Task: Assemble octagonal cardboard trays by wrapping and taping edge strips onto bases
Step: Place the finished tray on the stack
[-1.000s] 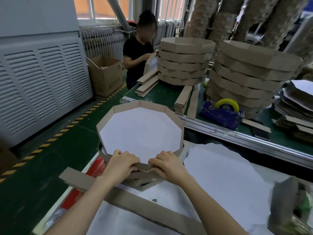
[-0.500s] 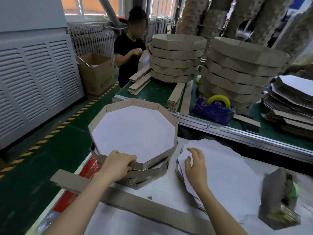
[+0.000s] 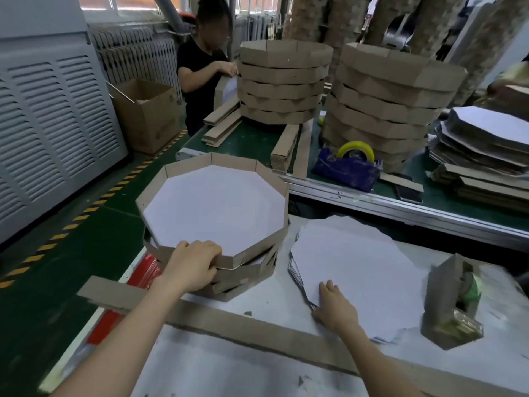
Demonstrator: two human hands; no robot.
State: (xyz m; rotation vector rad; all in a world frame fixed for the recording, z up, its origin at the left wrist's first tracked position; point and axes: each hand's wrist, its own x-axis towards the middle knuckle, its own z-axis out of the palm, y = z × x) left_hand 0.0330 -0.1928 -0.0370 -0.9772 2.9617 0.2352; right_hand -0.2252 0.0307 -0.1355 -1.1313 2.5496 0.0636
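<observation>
Head view, left hand point(image 3: 191, 265) curled round rim of top tray point(image 3: 214, 207); right hand point(image 3: 335, 308) flat on base stack point(image 3: 357, 262)

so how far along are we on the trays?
Done: the top tray has its edge strip wrapped all round and sits on a few others. In hand: the left hand grips that tray's near rim; the right hand rests on the white base stack at its edge. Left: the long loose strip lies flat, the tape dispenser is untouched, many bases to go.
</observation>
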